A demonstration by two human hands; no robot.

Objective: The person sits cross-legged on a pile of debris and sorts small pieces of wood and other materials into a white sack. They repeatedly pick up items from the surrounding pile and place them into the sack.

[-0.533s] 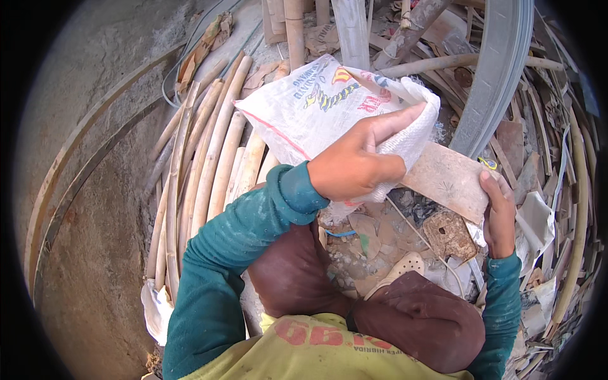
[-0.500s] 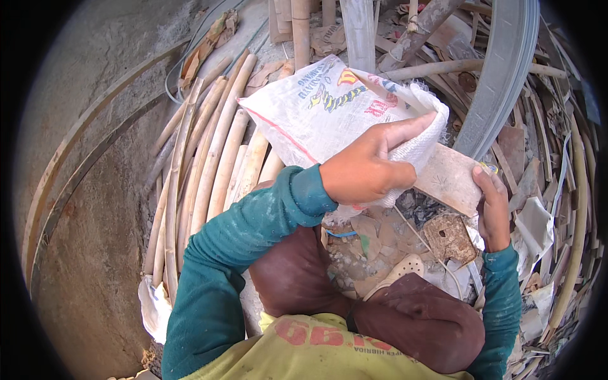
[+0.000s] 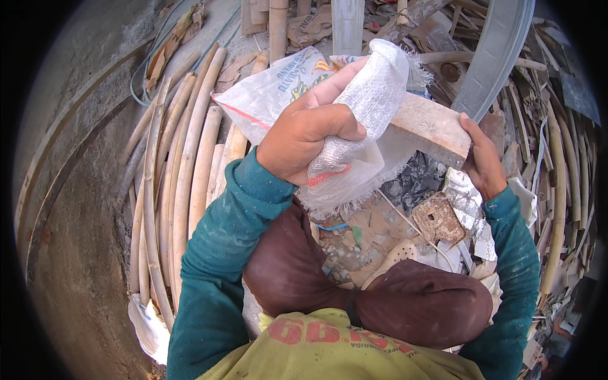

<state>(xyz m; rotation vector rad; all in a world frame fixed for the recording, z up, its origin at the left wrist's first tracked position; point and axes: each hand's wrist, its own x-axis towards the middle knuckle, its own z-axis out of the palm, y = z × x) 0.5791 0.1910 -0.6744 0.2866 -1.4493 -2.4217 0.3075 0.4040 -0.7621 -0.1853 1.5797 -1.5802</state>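
A white woven sack (image 3: 269,88) with coloured print and a red stripe lies in front of me. My left hand (image 3: 313,123) is closed round the folded rim at its mouth, thumb pressed on the weave. To the right, a pale flat wooden board (image 3: 434,126) slants with its thick edge toward me. My right hand (image 3: 486,158) grips the board's right end, fingers bent round its corner. The board's left end is hidden behind the raised sack rim, so how far inside it reaches cannot be seen.
Bamboo poles (image 3: 190,152) lie to the left beside a concrete wall (image 3: 88,209). A metal channel (image 3: 497,60) stands at the far right, near heaps of wood strips (image 3: 563,145). Below the board are a black plastic bag (image 3: 415,180) and a rusty square piece (image 3: 438,218).
My left hand has pulled the sack's rim up and toward the left, opening the mouth wider. The board has tilted, and its thick edge now shows. My head view has shifted slightly.
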